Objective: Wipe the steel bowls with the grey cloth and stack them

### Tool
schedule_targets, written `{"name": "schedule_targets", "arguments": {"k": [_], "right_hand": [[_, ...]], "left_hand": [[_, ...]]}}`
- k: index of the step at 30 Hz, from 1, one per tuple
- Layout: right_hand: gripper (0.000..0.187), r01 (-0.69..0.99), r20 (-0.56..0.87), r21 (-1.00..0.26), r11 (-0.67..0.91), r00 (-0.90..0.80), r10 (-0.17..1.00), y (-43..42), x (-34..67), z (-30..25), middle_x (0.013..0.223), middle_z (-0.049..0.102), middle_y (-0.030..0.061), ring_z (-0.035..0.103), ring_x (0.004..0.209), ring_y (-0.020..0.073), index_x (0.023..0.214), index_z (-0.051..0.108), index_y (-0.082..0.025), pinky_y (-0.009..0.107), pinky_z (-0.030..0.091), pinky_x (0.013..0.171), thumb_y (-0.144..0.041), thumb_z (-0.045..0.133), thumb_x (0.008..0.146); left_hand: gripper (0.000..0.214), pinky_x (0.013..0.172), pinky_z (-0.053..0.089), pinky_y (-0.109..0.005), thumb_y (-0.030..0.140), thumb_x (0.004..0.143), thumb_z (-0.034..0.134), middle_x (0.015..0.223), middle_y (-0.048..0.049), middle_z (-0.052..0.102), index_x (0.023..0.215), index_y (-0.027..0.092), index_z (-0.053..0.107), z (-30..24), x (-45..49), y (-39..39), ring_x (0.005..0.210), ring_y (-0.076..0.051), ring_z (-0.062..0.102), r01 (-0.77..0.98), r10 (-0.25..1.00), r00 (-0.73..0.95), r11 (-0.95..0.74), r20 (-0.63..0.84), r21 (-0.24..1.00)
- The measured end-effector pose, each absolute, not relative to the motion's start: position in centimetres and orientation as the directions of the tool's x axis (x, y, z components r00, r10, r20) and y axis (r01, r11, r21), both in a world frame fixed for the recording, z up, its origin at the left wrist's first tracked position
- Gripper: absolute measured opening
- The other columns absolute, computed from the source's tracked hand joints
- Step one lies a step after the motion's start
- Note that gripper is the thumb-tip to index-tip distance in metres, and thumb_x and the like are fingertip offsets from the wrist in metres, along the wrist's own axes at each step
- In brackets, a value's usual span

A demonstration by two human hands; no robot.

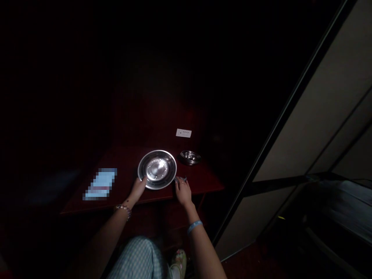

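The basin's lower-left rim was clamped by the left hand [138, 189], its thumb laid inside. The right hand [183, 190] was held beside the lower-right rim, fingers bent; whether anything was gripped by it could not be told. The wide, round, silver metal basin [157, 169] was seen at the dark red table's [124, 159] front edge; whether it was lifted could not be told. It was judged light, stiff and smooth, best held by opposite sides of its rim. Beyond, shiny metal bowls [190, 157] were stacked below a white wall socket [183, 133].
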State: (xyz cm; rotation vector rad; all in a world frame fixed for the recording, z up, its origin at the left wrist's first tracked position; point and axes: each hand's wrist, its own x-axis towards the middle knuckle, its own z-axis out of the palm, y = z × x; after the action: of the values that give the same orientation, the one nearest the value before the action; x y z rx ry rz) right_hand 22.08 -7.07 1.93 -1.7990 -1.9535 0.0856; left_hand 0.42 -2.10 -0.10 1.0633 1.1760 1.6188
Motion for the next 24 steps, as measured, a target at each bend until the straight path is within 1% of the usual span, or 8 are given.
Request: {"name": "schedule_targets", "arguments": {"k": [7, 11, 16, 18, 19, 21, 23, 24], "right_hand": [[0.047, 0.932, 0.25, -0.337, 0.132, -0.046, 0.967, -7.2, 22.1, 1.6, 0.155, 0.053, 0.0093, 0.042, 0.15, 0.0216, 0.149, 0.053, -0.021, 0.049, 0.025, 0.126, -0.029, 0.035, 0.106], [0.053, 0.933, 0.187, -0.339, 0.122, -0.061, 0.981, -7.6, 21.9, 1.9, 0.161, 0.044, 0.0091, 0.033, 0.154, 0.0238, 0.155, 0.045, -0.021, 0.052, 0.021, 0.127, -0.041, 0.036, 0.107], [0.045, 0.938, 0.249, -0.316, 0.143, -0.063, 0.966, -7.8, 21.9, 2.5, 0.151, 0.058, 0.0088, 0.046, 0.146, 0.0231, 0.145, 0.057, -0.023, 0.052, 0.02, 0.127, -0.039, 0.042, 0.105], [0.04, 0.926, 0.328, -0.338, 0.169, -0.053, 0.943, -7.7, 22.3, 2.6, 0.142, 0.066, 0.0089, 0.056, 0.137, 0.0226, 0.139, 0.063, -0.024, 0.048, 0.027, 0.124, -0.033, 0.045, 0.103], [0.04, 0.906, 0.378, -0.395, 0.148, 0.013, 0.926, -7.5, 22.6, 2.7, 0.138, 0.069, 0.0099, 0.062, 0.131, 0.0227, 0.137, 0.064, -0.023, 0.045, 0.034, 0.12, -0.031, 0.043, 0.103], [0.046, 0.804, 0.482, -0.592, 0.06, 0.293, 0.825, -7.1, 23.5, 3.0, 0.13, 0.072, 0.0146, 0.069, 0.118, 0.0244, 0.136, 0.065, -0.018, 0.04, 0.047, 0.107, -0.033, 0.033, 0.105], [0.057, 0.643, 0.531, -0.764, 0.061, 0.572, 0.624, -6.7, 24.6, 3.3, 0.13, 0.071, 0.0197, 0.071, 0.114, 0.0267, 0.138, 0.062, -0.012, 0.038, 0.052, 0.098, -0.04, 0.023, 0.106], [0.06, 0.591, 0.543, -0.8, 0.103, 0.64, 0.544, -6.6, 25.1, 3.4, 0.131, 0.07, 0.021, 0.07, 0.115, 0.0275, 0.138, 0.061, -0.01, 0.038, 0.052, 0.097, -0.044, 0.022, 0.106]], "left_hand": [[0.045, 0.111, 0.045, -0.051, 0.045, 0.072, 0.072, 0.101, -0.0172, 0.078, 0.101, 0.011, 0.071, -0.1, 0.4, -2.0, 0.116, -0.035, 0.068, -0.148, 0.952, -0.284, -0.161, 0.114, 0.976], [0.045, 0.113, 0.044, -0.05, 0.045, 0.072, 0.072, 0.102, -0.0163, 0.078, 0.102, 0.012, 0.071, 0.2, 0.4, -2.3, 0.121, -0.034, 0.066, -0.143, 0.95, -0.279, -0.183, 0.138, 0.973], [0.035, 0.113, 0.044, -0.051, 0.04, 0.073, 0.07, 0.103, -0.0168, 0.077, 0.094, 0.012, 0.07, 0.3, 0.2, -2.4, 0.121, -0.035, 0.066, -0.113, 0.95, -0.288, -0.159, 0.121, 0.981], [0.034, 0.114, 0.043, -0.05, 0.039, 0.074, 0.07, 0.104, -0.0163, 0.078, 0.094, 0.013, 0.07, 0.1, 0.1, -2.3, 0.121, -0.034, 0.066, -0.104, 0.948, -0.29, -0.166, 0.13, 0.981], [0.034, 0.114, 0.043, -0.05, 0.039, 0.074, 0.07, 0.104, -0.0159, 0.078, 0.095, 0.013, 0.071, 0.0, 0.0, -2.2, 0.121, -0.034, 0.066, -0.104, 0.95, -0.282, -0.172, 0.137, 0.98], [0.036, 0.114, 0.043, -0.05, 0.041, 0.074, 0.07, 0.103, -0.015, 0.078, 0.097, 0.013, 0.071, -0.3, 0.0, -1.9, 0.121, -0.033, 0.066, -0.11, 0.953, -0.265, -0.182, 0.148, 0.977], [0.038, 0.113, 0.044, -0.05, 0.043, 0.074, 0.07, 0.102, -0.0146, 0.078, 0.099, 0.013, 0.072, -0.8, 0.1, -1.6, 0.12, -0.033, 0.067, -0.12, 0.952, -0.268, -0.185, 0.148, 0.975], [0.039, 0.113, 0.044, -0.05, 0.043, 0.074, 0.07, 0.102, -0.0146, 0.078, 0.1, 0.013, 0.072, -1.0, 0.1, -1.4, 0.121, -0.033, 0.067, -0.125, 0.95, -0.276, -0.188, 0.148, 0.974]]}}
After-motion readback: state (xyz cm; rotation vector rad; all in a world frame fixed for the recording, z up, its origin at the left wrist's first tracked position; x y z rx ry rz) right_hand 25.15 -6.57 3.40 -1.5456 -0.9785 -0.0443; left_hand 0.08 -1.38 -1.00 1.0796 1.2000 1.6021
